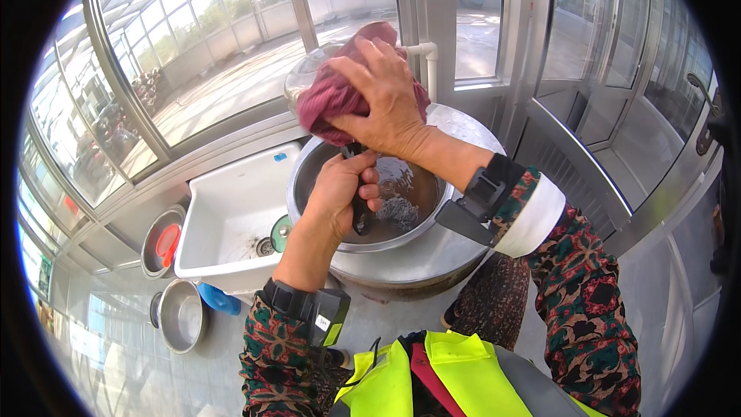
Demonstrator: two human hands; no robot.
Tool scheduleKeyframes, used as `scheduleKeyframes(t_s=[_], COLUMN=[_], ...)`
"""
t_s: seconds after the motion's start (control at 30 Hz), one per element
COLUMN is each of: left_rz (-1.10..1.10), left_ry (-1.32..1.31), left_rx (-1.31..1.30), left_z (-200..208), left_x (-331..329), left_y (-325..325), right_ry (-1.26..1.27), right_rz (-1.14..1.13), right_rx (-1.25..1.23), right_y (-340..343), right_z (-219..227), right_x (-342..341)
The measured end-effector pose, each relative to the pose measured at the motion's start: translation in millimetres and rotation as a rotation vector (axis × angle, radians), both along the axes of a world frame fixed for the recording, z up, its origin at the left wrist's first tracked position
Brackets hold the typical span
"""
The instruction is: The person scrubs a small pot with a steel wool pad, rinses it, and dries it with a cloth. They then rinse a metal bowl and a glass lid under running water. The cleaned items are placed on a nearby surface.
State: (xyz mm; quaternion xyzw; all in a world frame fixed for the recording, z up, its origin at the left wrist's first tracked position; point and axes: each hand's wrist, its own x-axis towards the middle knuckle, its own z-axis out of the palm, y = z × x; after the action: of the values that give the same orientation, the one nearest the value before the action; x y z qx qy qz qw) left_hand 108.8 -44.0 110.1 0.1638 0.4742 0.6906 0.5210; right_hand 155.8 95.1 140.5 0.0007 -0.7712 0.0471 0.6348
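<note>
My left hand (340, 189) is closed round a black handle (360, 215), held upright over a metal basin (446, 208). What the handle belongs to is mostly hidden by a maroon cloth (328, 104). My right hand (382, 96) grips this bunched cloth just above my left hand, fingers spread over it. Behind the cloth, a rounded, shiny, see-through or silvery shape (302, 76) shows in part; I cannot tell whether it joins the handle. Murky water fills the basin, with a grey steel-wool scrubber (400, 212) in it.
The basin rests on a broad round metal top (471, 135). At left is a white sink (208, 197) with a green disc (282, 232). Farther left are a bowl with a red item (166, 243), a metal pan (183, 315) and a blue object (218, 299). Windows and a white pipe (431, 69) stand behind.
</note>
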Motion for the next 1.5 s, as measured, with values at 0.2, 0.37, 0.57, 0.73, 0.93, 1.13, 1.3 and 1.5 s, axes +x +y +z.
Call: scheduleKeyframes(t_s=[0.2, 0.37, 0.57, 0.73, 0.93, 1.13, 1.3, 1.5], left_rz=[-0.005, -0.072, 0.003, 0.211, 0.323, 0.261, 0.116, -0.043], left_ry=[0.101, 0.218, 1.033, 1.450, 1.609, 1.525, 1.358, 1.102], left_rx=[0.028, 0.042, -0.140, -0.158, -0.304, -0.300, -0.090, -0.209], left_z=[9.6, 10.9, -1.6, -4.0, -3.6, -25.0, -23.2, -8.8], left_x=[7.9, 4.4, -15.7, -17.3, -15.9, -31.0, -34.5, -33.0], left_y=[-22.7, -34.0, -38.2, -34.0, -36.6, -36.3, -25.3, -19.4], right_ry=[0.200, -0.230, -0.711, -0.836, -0.816, -0.662, -0.467, -0.548], right_rz=[0.178, 0.546, 0.398, 0.074, -0.102, -0.180, -0.134, 0.069], right_rx=[-0.078, -0.381, -0.671, -0.026, 0.047, 0.107, 0.742, 0.909], right_y=[32.3, 98.8, 127.2, 95.8, 36.8, -2.9, -16.0, 5.6], right_z=[15.0, 62.2, 84.9, 132.2, 137.7, 95.2, 34.3, 33.6], right_x=[-33.3, -50.1, -21.2, -7.3, 7.6, 24.6, 22.6, 26.5])
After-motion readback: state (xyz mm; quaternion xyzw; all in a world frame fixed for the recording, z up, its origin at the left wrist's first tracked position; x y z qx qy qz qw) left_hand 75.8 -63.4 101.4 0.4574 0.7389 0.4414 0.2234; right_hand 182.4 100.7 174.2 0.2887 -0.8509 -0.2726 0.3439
